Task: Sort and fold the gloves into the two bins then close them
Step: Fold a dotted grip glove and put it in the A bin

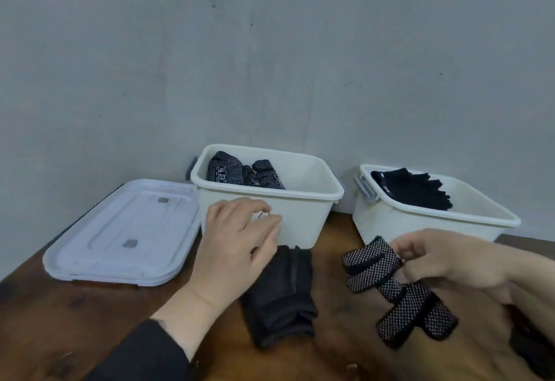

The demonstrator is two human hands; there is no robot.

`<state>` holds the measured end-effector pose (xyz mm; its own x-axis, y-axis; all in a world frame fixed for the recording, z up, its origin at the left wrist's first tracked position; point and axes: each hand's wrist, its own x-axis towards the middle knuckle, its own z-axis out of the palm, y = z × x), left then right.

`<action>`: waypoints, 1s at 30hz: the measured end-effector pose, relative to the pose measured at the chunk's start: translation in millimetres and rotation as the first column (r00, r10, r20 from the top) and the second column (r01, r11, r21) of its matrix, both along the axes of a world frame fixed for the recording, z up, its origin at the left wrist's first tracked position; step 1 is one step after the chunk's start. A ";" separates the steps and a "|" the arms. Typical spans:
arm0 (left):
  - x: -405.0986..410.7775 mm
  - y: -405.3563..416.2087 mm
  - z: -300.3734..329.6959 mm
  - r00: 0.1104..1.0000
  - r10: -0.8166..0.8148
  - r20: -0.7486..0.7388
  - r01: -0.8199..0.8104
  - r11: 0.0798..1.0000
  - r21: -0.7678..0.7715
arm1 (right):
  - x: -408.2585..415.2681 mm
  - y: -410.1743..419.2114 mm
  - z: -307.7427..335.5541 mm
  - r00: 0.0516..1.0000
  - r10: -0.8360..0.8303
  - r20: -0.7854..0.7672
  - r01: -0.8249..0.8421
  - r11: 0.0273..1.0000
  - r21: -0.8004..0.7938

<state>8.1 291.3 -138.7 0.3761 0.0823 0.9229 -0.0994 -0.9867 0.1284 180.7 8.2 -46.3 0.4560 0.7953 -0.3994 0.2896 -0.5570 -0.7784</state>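
Observation:
Two white bins stand open at the back of the wooden table. The left bin (303,224) holds dotted black gloves (240,172). The right bin (390,221) holds plain black gloves (414,190). In front of the left bin lies a plain black glove (282,293). My left hand (237,248) hovers over that glove's upper left edge, fingers curled and apart, holding nothing that I can see. My right hand (450,260) pinches a dotted black glove (399,287), which hangs with its fingers spread towards the table.
A white lid (126,236) lies flat on the table left of the left bin. Grey latches (365,188) stick out from the right bin's left end. A grey wall rises right behind the bins. More dark cloth (531,347) lies at the right edge, partly hidden by my right arm.

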 end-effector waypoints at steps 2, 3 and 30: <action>-4.1 28.1 -0.4 0.997 0.066 0.026 -0.065 0.997 -0.036 | 3.4 18.2 24.1 0.995 -0.056 -0.084 0.067 0.989 0.132; -4.9 38.8 -0.7 0.995 0.091 0.027 -0.090 0.995 -0.051 | 3.6 29.9 37.2 0.991 -0.088 -0.097 0.105 0.976 0.190; 4.4 76.2 -13.8 0.988 0.140 -0.058 -0.148 0.972 -0.182 | 34.6 302.7 3.7 0.722 -0.191 0.665 0.117 0.981 0.155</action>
